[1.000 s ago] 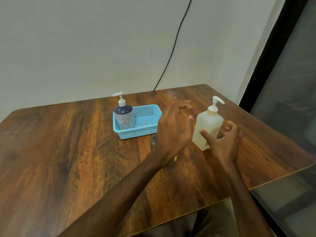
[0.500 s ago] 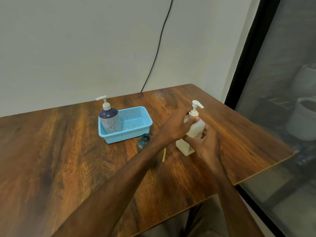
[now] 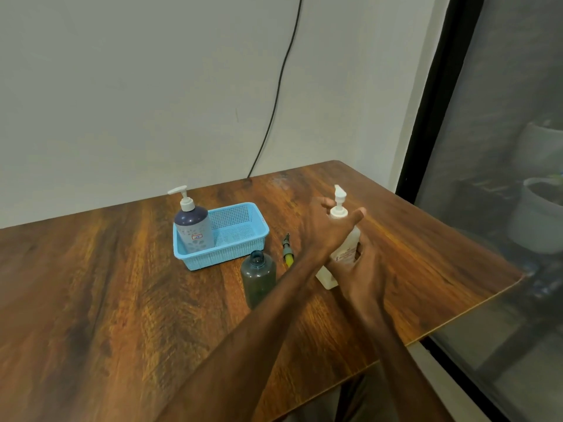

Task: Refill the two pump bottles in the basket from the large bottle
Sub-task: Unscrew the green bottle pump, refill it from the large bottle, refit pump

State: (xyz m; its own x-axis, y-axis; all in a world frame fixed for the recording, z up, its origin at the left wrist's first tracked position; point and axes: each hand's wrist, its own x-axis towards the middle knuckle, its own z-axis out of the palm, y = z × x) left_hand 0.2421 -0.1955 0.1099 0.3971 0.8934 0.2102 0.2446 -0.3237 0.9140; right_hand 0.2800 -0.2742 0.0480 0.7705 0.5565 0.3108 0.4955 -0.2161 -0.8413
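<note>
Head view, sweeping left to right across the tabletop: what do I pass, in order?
dark pump bottle, standing in the left end of the blue basket → open grey bottle → yellow-handled tool → pale pump bottle

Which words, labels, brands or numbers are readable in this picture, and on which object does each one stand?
No text is readable with certainty.
On the purple pump bottle: a small white label, red frame and blue marks, too small to read.
On the white pump bottle: printed lines, blurred and partly covered by the right hand.
On the dark open bottle and the basket: no text visible.
</note>
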